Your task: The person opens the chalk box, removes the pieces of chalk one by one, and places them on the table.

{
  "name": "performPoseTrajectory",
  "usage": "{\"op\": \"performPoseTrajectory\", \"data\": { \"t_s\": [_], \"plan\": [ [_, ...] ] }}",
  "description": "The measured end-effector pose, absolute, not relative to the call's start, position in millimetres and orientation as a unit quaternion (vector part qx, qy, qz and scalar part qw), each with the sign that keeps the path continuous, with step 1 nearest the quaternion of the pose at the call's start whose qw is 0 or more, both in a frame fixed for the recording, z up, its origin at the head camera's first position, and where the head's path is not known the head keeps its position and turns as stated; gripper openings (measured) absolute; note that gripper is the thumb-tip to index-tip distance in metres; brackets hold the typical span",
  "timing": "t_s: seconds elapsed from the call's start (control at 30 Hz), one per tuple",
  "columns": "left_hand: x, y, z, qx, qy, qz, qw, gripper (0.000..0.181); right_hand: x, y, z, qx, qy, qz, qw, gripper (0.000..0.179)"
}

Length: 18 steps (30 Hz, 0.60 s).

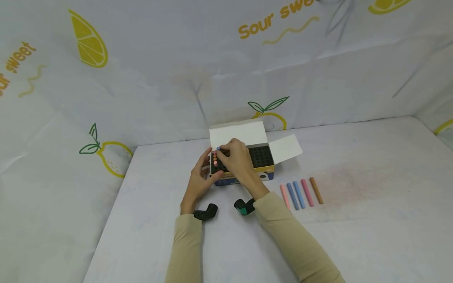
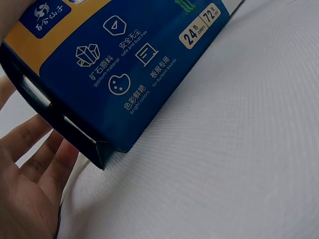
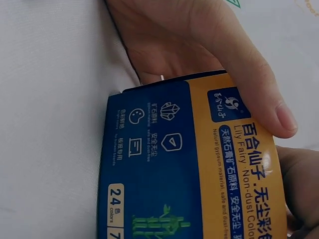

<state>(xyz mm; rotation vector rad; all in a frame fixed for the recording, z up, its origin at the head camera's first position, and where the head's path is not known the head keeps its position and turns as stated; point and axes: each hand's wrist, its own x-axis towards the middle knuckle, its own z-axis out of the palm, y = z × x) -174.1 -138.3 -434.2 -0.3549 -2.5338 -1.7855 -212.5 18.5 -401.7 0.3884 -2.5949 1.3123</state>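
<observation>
Chalk of pale blue (image 1: 218,148) is pinched by the right hand (image 1: 238,159) at the left end of a printed cardboard box (image 1: 269,169), gripped there by the left hand (image 1: 199,183) with its thumb over the front edge. Pink and orange chalk ends (image 1: 215,159) are seen in the black, hole-dotted insert (image 1: 261,156); five slim sticks (image 1: 298,194) are laid on the cloth-covered tabletop (image 1: 368,220).
</observation>
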Motion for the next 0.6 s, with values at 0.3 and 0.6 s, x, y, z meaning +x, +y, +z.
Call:
{"op": "performPoseTrajectory", "data": {
  "t_s": [0.3, 0.6],
  "plan": [
    [-174, -138, -435, -0.113, -0.812, -0.572, 0.012, 0.083, -212, 17, -400, 0.125, -0.880, 0.444, 0.118, 0.027],
    [-179, -141, -444, -0.108, -0.810, -0.576, 0.012, 0.083, -213, 17, -391, 0.149, -0.853, 0.469, 0.174, 0.025]
  ]
}}
